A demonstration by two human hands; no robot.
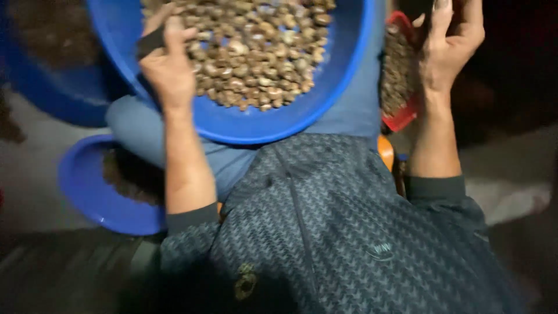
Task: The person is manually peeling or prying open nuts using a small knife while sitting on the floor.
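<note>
Two hands worked at the blue basin point(244, 125) of pale brown nuts point(256, 52) on the lap: left hand point(168, 64) fingers clamped on its near rim, right hand point(447, 43) beside it, fingers apart, perhaps empty; most nuts remained unsorted.

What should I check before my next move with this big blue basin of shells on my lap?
1. Left hand on the big blue basin: ok, it rests at the near rim with a dark strip across the fingers.
2. Grip of the left hand closed on the rim: cannot tell, the picture is blurred.
3. Right hand free: ok, raised and open beside the red container, holding nothing visible.
4. Shells contained: ok, all heaped inside the basin, none over the rim.
5. Basin supported: ok, it sits on the lap.
6. Lower blue basin reachable: cannot tell, partly hidden by the leg.
</note>
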